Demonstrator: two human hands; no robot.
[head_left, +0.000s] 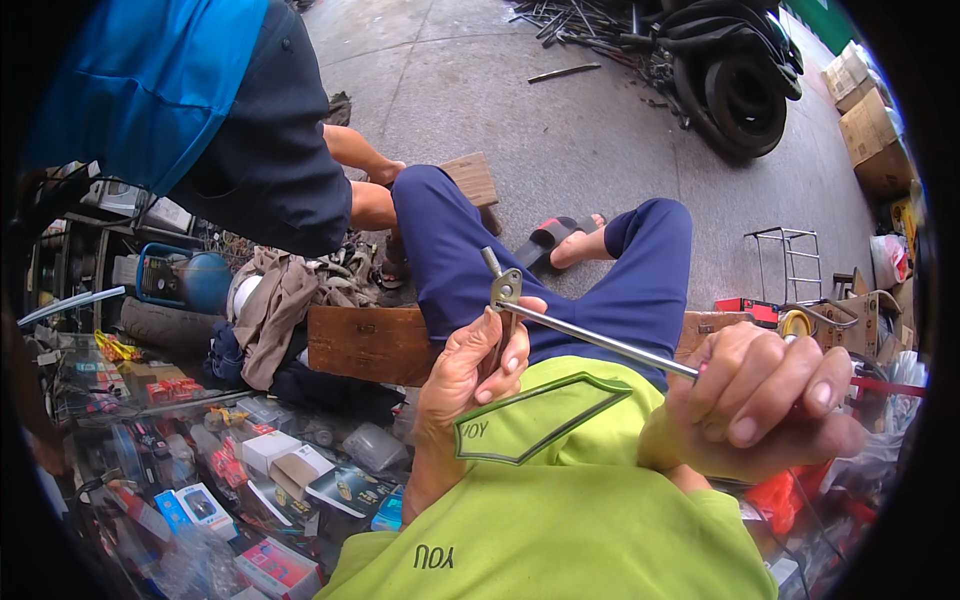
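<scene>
At four o'clock, my bare right hand (765, 400) hides one end of the slim silver metal rod (605, 341).

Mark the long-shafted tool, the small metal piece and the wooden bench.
Long-shafted tool (600, 340), head view: middle of its shaft.
Small metal piece (508, 286), head view: its flat plate.
Wooden bench (365, 342), head view: its left end.

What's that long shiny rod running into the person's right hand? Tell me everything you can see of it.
The long rod is slim, straight and silvery, apparently smooth metal. It slants across the lap, its tip up and to the left, at the small metal part held in the left hand; the exact contact is too small to make out. Its other end disappears into the closed right hand, where a little red shows; any handle is mostly hidden.
</scene>
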